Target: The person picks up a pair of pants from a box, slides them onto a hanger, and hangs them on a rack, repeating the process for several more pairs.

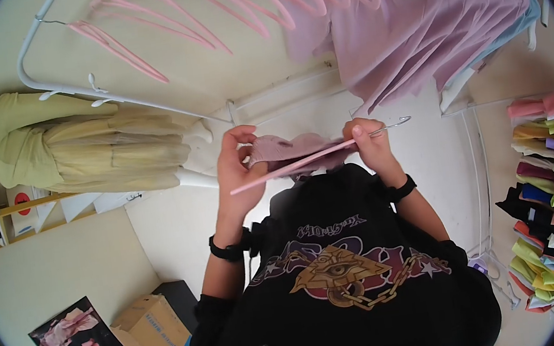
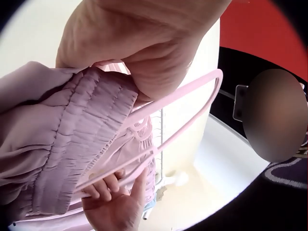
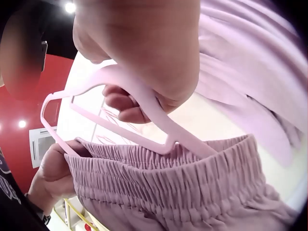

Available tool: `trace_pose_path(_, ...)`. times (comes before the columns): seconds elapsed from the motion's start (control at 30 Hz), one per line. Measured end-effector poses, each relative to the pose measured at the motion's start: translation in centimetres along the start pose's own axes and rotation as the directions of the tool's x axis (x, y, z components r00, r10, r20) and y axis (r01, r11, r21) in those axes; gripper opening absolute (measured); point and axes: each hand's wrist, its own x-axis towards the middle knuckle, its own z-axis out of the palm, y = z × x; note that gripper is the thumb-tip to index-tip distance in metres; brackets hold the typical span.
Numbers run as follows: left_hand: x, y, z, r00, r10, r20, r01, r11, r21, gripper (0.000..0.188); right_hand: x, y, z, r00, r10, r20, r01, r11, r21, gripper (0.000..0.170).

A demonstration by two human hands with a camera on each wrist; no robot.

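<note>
A mauve skirt (image 1: 282,148) with a gathered elastic waistband (image 3: 168,175) is held up in front of the chest. At the waistband's edge, my left hand (image 1: 236,174) grips the fabric, fingers curled over it. My right hand (image 1: 372,147) grips a pink clothes hanger (image 1: 297,165) just below its metal hook (image 1: 397,124). Seen from the right wrist, part of the hanger (image 3: 154,113) dips into the waistband's opening, and its other end reaches toward the left hand (image 3: 53,168). The skirt's lower part is mostly hidden in the head view.
Several empty pink hangers (image 1: 242,4) hang on a white rail (image 1: 33,47) ahead, beside long mauve garments (image 1: 402,12). A mannequin in a yellow-green dress (image 1: 80,145) is at left. Folded colourful clothes (image 1: 550,201) line the right, and a cardboard box (image 1: 151,333) sits lower left.
</note>
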Motion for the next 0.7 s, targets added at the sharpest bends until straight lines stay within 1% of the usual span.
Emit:
trace_pose_path(0.03, 0.2, 0.0, -0.5, 0.999, -0.006, -0.043, 0.013, 0.987, 0.157, 0.053, 0.0, -0.1, -0.8, 0.999, -0.035, 0.012, 0.037, 0.983, -0.181, 0.045)
trace_pose_path(0.07, 0.5, -0.5, -1.2, 0.999, -0.009, -0.043, 0.016, 0.987, 0.159, 0.053, 0.1, -0.1, -1.6, 0.997, -0.068, 0.032, 0.075, 0.932, -0.355, 0.043)
trace_pose_path(0.1, 0.6, -1.5, -2.1, 0.999, 0.039, 0.026, -0.045, 0.959, 0.280, 0.053, 0.1, 0.0, -2.1, 0.996, -0.075, 0.036, 0.084, 0.896, -0.435, 0.040)
trace_pose_path(0.13, 0.7, -1.8, -2.6, 0.992, 0.078, 0.102, -0.112, 0.913, 0.392, 0.053, -0.2, 0.1, -2.7, 0.997, -0.073, 0.033, 0.080, 0.899, -0.431, 0.040)
trace_pose_path(0.17, 0.8, -1.7, -2.8, 0.999, 0.044, 0.028, -0.051, 0.927, 0.371, 0.051, -0.4, 0.0, -3.3, 0.998, -0.066, 0.024, 0.069, 0.871, -0.486, 0.039)
trace_pose_path(0.2, 1.0, -1.5, -3.2, 0.998, 0.045, 0.032, -0.053, 0.926, 0.373, 0.051, -0.5, 0.0, -3.6, 0.998, -0.059, 0.014, 0.058, 0.839, -0.541, 0.038)
trace_pose_path(0.27, 1.4, -1.0, -3.7, 0.993, 0.104, 0.048, -0.115, 0.899, 0.422, 0.049, -0.9, 0.0, -3.0, 0.999, -0.027, 0.019, 0.033, 0.839, -0.543, 0.036)
trace_pose_path(0.3, 1.7, -0.7, -3.4, 0.993, 0.111, 0.037, -0.116, 0.899, 0.422, 0.040, -0.8, -0.1, -2.4, 0.997, -0.043, 0.059, 0.069, 0.813, -0.577, 0.036)
trace_pose_path(0.33, 1.9, -0.8, -3.1, 0.993, 0.112, 0.041, -0.119, 0.900, 0.419, 0.040, -0.6, -0.3, -1.7, 0.993, -0.057, 0.101, 0.108, 0.785, -0.611, 0.035)
trace_pose_path(0.4, 2.2, -0.8, -2.5, 0.991, 0.088, 0.098, -0.128, 0.813, 0.568, 0.031, 0.0, -0.4, -0.5, 0.993, -0.065, 0.103, 0.115, 0.778, -0.617, 0.034)
trace_pose_path(0.43, 2.3, -0.5, -2.0, 0.991, 0.089, 0.103, -0.132, 0.812, 0.568, 0.031, 0.4, -0.1, 0.0, 0.983, -0.109, 0.147, 0.181, 0.707, -0.684, 0.034)
trace_pose_path(0.47, 2.4, 0.1, -1.3, 0.983, 0.132, 0.126, -0.181, 0.773, 0.607, 0.027, 0.6, 0.1, 0.3, 0.970, -0.151, 0.192, 0.244, 0.626, -0.741, 0.034)
trace_pose_path(0.5, 2.6, 0.8, -0.8, 0.973, 0.173, 0.150, -0.229, 0.731, 0.642, 0.024, 0.7, 0.1, 0.4, 0.970, -0.155, 0.185, 0.241, 0.624, -0.743, 0.034)
trace_pose_path(0.53, 2.8, 1.4, -0.3, 0.972, 0.176, 0.153, -0.233, 0.731, 0.641, 0.024, 0.8, -0.2, 0.4, 0.978, -0.143, 0.152, 0.208, 0.657, -0.725, 0.034)
trace_pose_path(0.57, 3.1, 1.9, 0.1, 0.966, 0.177, 0.188, -0.257, 0.724, 0.640, 0.023, 0.9, -0.5, 0.3, 0.985, -0.127, 0.121, 0.175, 0.687, -0.705, 0.034)
trace_pose_path(0.6, 3.3, 2.1, 0.4, 0.959, 0.176, 0.223, -0.280, 0.717, 0.638, 0.024, 1.3, -1.0, 0.3, 0.985, -0.126, 0.121, 0.174, 0.685, -0.707, 0.034)
trace_pose_path(0.63, 3.7, 1.9, 0.9, 0.959, 0.176, 0.223, -0.280, 0.720, 0.635, 0.024, 1.7, -1.7, 0.3, 0.989, -0.105, 0.105, 0.148, 0.754, -0.640, 0.034)
trace_pose_path(0.67, 4.2, 1.7, 1.3, 0.960, 0.152, 0.234, -0.261, 0.784, 0.563, 0.026, 1.9, -2.4, 0.2, 0.992, -0.084, 0.090, 0.120, 0.815, -0.566, 0.034)
trace_pose_path(0.7, 4.6, 1.6, 1.5, 0.959, 0.132, 0.250, -0.242, 0.840, 0.486, 0.030, 1.8, -2.9, 0.1, 0.998, -0.024, 0.051, 0.049, 0.821, -0.569, 0.035)
